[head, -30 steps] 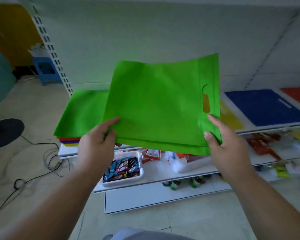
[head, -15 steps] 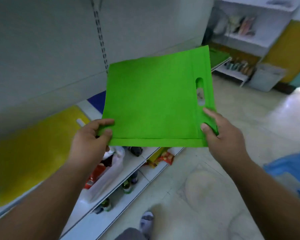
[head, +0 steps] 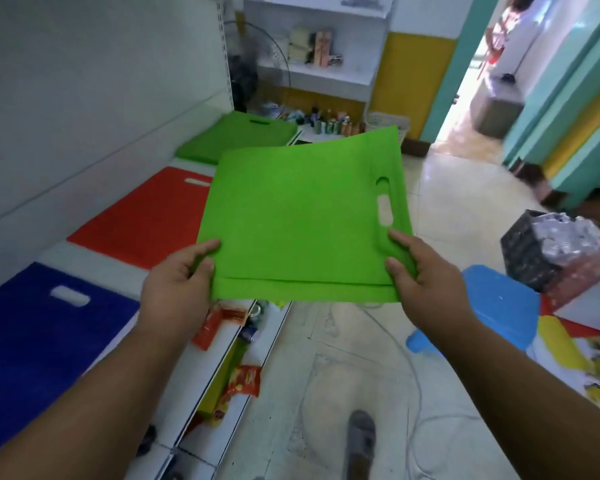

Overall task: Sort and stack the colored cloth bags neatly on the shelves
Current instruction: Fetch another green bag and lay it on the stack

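I hold a flat green cloth bag level in front of me, its cut-out handle on the right side. My left hand pinches its near left corner and my right hand pinches its near right corner below the handle. On the white shelf to my left lie a blue stack nearest me, a red stack beyond it and a green stack farthest away. The held bag hangs over the shelf's edge and the aisle.
Lower shelves under the stacks carry snack packets. A blue plastic stool and a dark crate stand on the right of the tiled aisle, with a cable across the floor. More shelving and an open doorway lie ahead.
The view has swung right along the shelf: the yellow stack has left the frame and the blue, red and green stacks have come into view. Both hands keep their hold on the green bag.
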Demonstrator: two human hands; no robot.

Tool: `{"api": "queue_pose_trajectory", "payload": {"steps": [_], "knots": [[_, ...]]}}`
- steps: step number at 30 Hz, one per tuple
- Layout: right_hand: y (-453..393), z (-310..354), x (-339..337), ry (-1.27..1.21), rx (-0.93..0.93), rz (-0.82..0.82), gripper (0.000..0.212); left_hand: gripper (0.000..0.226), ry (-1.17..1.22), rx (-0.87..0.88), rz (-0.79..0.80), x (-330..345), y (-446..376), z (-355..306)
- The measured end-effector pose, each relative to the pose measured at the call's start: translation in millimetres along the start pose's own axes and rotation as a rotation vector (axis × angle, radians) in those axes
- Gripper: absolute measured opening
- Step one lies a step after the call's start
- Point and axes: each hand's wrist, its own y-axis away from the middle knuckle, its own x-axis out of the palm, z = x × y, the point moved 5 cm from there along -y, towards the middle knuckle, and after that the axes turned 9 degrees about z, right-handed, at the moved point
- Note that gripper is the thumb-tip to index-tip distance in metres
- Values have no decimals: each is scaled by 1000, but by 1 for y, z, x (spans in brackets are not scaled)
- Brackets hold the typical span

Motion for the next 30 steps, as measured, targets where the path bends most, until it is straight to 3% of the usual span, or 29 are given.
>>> {"api": "queue_pose_trajectory", "payload": {"steps": [5,11,17,23,30], "knots": [[-124,-52,-5,7,-62,68,44,34,6,-46,-108,62,-76,-12],[-274,-62,-11,18,-174,190,43,35,-25,-173,-244,98,-159,-38],[-395,-61,30,19,-268,312,45,33,-58,-252,-355,108,-238,-25],[-509,-45,66,74,-341,400,44,36,-106,-285,-361,110,-330,-22],[-606,-6,111,53,-495,549,45,37,-201,-390,-516,99,-379,-22]]}}
